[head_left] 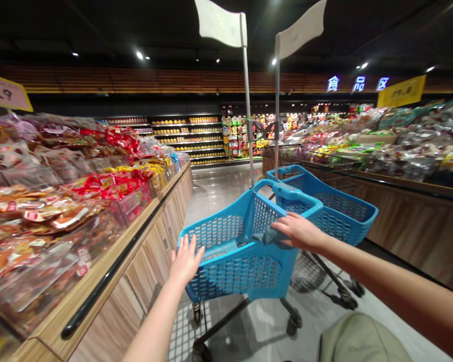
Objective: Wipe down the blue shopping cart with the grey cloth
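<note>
Two blue plastic shopping carts stand in the aisle, the near cart (234,271) in front of me and the far cart (335,213) behind it to the right. Each carries a pole with a white flag (221,22). My left hand (185,259) lies flat and open against the near cart's left rim. My right hand (298,232) presses a dark grey cloth (266,236) onto the near cart's right rim, fingers curled over it.
A long wooden display counter (136,261) with packaged snacks runs along the left. Another counter (411,211) with packaged goods runs along the right. Shelves of products (204,138) stand at the aisle's far end. The grey tiled floor (226,186) stretches ahead between the counters.
</note>
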